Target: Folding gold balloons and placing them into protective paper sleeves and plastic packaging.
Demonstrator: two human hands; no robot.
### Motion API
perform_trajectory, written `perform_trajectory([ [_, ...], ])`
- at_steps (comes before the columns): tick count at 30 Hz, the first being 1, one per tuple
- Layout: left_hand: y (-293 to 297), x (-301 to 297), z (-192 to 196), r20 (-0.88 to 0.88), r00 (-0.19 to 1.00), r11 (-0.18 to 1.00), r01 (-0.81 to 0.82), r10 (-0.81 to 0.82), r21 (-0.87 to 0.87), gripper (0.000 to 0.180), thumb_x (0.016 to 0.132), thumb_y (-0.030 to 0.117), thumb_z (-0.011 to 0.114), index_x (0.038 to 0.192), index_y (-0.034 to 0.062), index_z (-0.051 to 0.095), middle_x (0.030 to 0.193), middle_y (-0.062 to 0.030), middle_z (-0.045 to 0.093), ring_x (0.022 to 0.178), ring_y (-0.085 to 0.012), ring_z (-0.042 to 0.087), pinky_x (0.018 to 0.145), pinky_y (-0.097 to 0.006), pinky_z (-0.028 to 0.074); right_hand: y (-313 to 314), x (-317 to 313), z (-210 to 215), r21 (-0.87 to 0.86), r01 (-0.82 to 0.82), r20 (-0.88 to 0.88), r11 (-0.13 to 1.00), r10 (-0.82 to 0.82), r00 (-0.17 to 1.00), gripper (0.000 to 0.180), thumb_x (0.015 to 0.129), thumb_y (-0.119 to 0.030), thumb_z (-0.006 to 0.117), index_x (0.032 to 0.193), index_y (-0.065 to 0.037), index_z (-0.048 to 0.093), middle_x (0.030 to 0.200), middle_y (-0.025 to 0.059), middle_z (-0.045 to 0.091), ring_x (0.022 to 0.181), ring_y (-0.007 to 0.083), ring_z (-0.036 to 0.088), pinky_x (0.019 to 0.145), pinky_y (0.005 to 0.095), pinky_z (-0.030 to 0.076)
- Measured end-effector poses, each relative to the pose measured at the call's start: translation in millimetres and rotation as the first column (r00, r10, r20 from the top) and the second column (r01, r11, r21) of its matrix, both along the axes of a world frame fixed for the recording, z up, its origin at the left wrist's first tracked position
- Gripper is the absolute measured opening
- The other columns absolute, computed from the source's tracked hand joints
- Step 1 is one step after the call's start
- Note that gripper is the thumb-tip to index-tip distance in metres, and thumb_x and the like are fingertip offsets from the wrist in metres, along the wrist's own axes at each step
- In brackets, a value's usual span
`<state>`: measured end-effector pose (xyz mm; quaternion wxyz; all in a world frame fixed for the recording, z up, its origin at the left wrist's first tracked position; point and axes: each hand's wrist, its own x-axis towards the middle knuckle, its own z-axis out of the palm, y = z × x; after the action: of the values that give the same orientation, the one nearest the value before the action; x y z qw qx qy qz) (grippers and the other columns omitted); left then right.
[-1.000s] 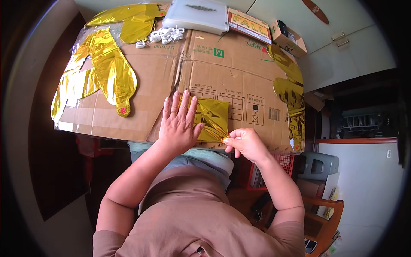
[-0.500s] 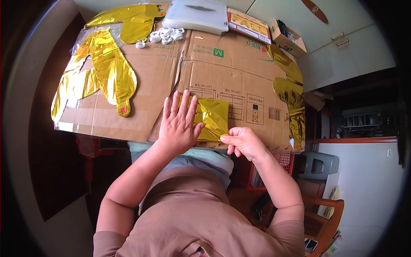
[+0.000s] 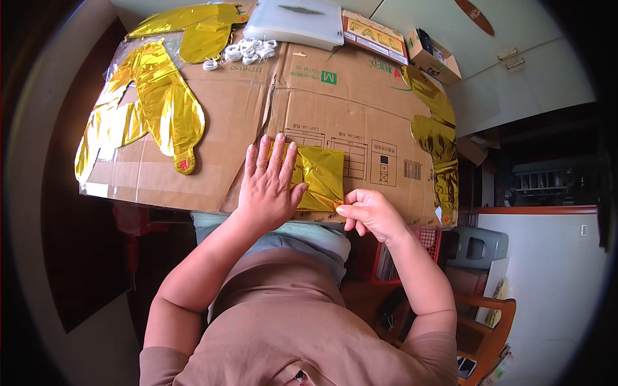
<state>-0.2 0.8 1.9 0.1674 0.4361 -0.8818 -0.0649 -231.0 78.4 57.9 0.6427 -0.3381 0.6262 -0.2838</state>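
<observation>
In the head view, a gold foil piece point(image 3: 320, 172) is laid on the cardboard point(image 3: 215, 128) near its front edge, partly covered by the flat left hand point(image 3: 267, 186), its fingers slightly apart. The foil's lower right corner is pinched in the right hand point(image 3: 371, 215).

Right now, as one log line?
left hand: flat on rectangular gold foil piece | right hand: pinching its near-right corner | beneath: flat brown cardboard
</observation>
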Motion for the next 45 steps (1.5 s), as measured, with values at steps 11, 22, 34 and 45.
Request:
perform_trajectory([
  [11,-0.4,-1.1,-0.3,0.008,1.0,1.0,-0.002,0.002,0.005,0.075,0.096,0.045,0.051,0.155,0.0053,0.029,0.16,-0.0211,0.026,0.15,-0.0409,0.019,0.121,-0.056,0.009,-10.5,2.2,-0.4,0.075,-0.069,-0.042,0.995,0.073,0.996,0.016,0.093,-0.017,0.069,0.089,-0.002,0.065,0.064,0.0056,0.064,0.042,0.0041,0.048,0.04,0.0177,0.036],
  [22,-0.5,-1.8,1.0,0.007,1.0,1.0,0.0,0.0,0.007,0.074,0.096,0.045,0.052,0.155,0.0051,0.03,0.16,-0.0213,0.027,0.15,-0.041,0.02,0.121,-0.056,0.01,-4.7,-6.4,-6.3,0.078,-0.012,0.169,0.997,-0.002,0.986,0.013,0.093,-0.014,0.065,0.096,-0.002,0.065,0.065,0.0066,0.065,0.041,0.0048,0.049,0.039,0.0181,0.036],
  [34,-0.1,-1.0,-0.1,-0.002,1.0,1.0,0.003,-0.003,-0.009,0.075,0.096,0.045,0.053,0.155,0.0049,0.03,0.16,-0.0214,0.027,0.15,-0.0413,0.02,0.121,-0.056,0.009,-14.5,3.6,0.9,0.047,-0.104,-0.082,0.993,0.108,0.991,0.021,0.093,-0.02,0.071,0.085,-0.002,0.064,0.064,0.0058,0.066,0.042,0.0034,0.048,0.042,0.0179,0.036],
  [45,0.1,-0.6,1.2,0.016,1.0,1.0,-0.001,0.0,0.004,0.075,0.096,0.046,0.051,0.155,0.0052,0.029,0.161,-0.0209,0.026,0.15,-0.0403,0.018,0.121,-0.055,0.008,-9.9,3.3,1.8,0.046,-0.111,-0.157,0.993,0.117,0.981,0.021,0.094,-0.019,0.068,0.085,-0.001,0.064,0.066,0.0086,0.067,0.042,0.0041,0.047,0.042,0.019,0.037],
])
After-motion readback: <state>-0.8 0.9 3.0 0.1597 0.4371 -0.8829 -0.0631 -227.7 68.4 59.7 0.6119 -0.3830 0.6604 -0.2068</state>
